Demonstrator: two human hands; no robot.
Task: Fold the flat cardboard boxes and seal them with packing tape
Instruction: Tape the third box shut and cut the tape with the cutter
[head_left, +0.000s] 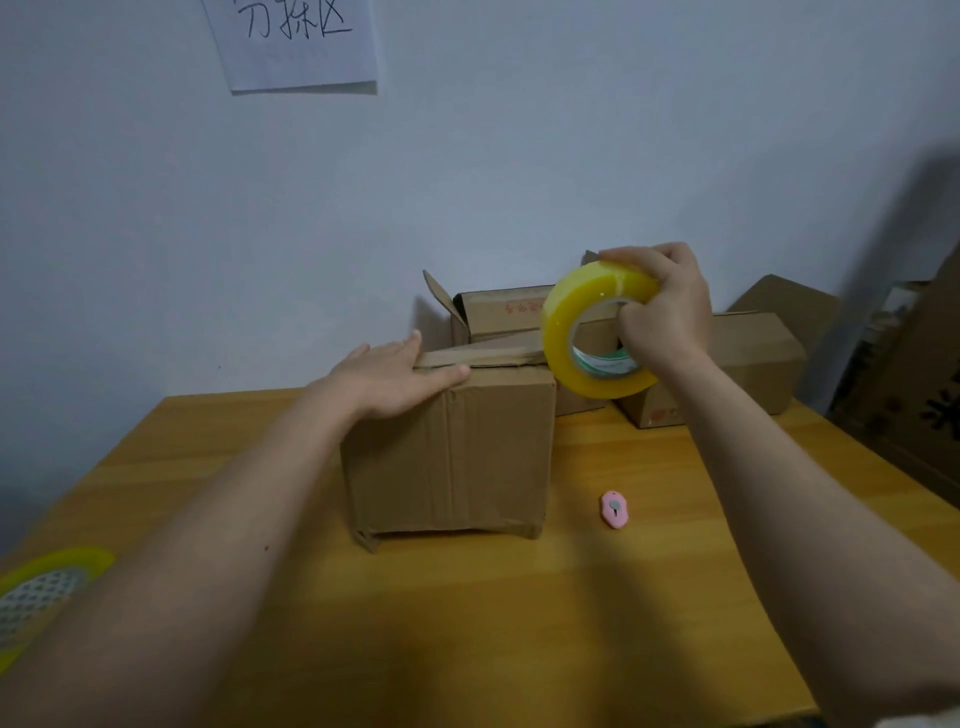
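Observation:
A folded brown cardboard box (447, 457) stands in the middle of the wooden table (519, 623). Its top flaps are folded down but sit slightly raised. My left hand (395, 379) lies flat on the box's top left corner, fingers spread, pressing the flaps. My right hand (660, 306) grips a yellow roll of packing tape (571, 332), held upright in the air just above the box's right top edge. I cannot tell whether any tape is stuck to the box.
A small pink box cutter (615, 510) lies on the table right of the box. Behind it stand an open-flapped box (493, 312) and another box (748, 358). A second tape roll (41, 587) sits at the left edge. Flat cardboard (909, 395) leans at right.

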